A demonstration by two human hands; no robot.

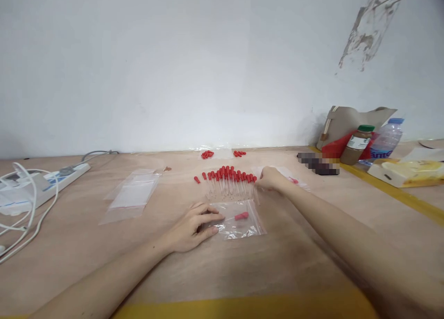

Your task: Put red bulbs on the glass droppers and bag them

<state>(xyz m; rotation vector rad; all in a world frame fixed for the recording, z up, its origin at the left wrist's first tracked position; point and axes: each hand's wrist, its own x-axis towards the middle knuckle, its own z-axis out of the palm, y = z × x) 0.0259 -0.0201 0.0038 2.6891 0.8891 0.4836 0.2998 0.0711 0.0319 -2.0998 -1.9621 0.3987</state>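
Observation:
My left hand [194,224] rests on the table with fingers and thumb apart, touching the left side of a clear zip bag [255,228]. Inside that bag lies one glass dropper with a red rubber bulb [242,215]. Several more red-bulbed glass droppers [227,174] lie in a row behind it, tubes toward me. At the row's right end, my right hand [269,179] is closed in a pinch by the red bulb of the last dropper [255,179]; its fingertips are partly hidden. Under and beyond this hand lies another clear bag [286,172] with something red in it.
Flat clear bags [133,194] are stacked at left, near a white power strip [69,180] with cables. Loose red bulbs [207,155] lie by the wall. At right are a blurred dark object [317,164], a green-capped jar [357,145], a water bottle [386,140] and a tissue pack [407,173].

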